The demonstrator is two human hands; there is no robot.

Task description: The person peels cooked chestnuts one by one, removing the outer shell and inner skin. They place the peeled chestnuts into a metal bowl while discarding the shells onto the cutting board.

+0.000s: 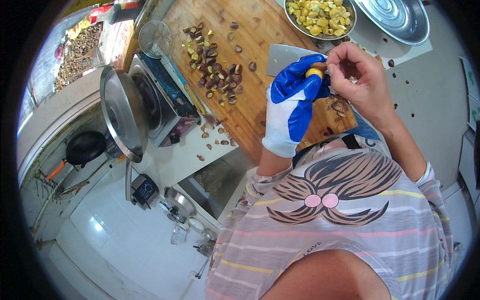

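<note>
My left hand, in a blue-and-white coated work glove, holds a partly peeled chestnut over the wooden cutting board. My bare right hand meets it from the right, thumb and forefinger pinching a piece of brown chestnut shell at the nut's top. A cleaver blade lies on the board behind the glove; its handle is hidden. Many chestnuts, some showing yellow flesh, are spread over the board's left part. Brown shell pieces lie below my right hand.
A metal bowl of yellow chestnut pieces stands at the top, beside an empty metal basin. Left of the board are a wire strainer, a gas stove and a tilted steel pan. Shell bits litter the white counter.
</note>
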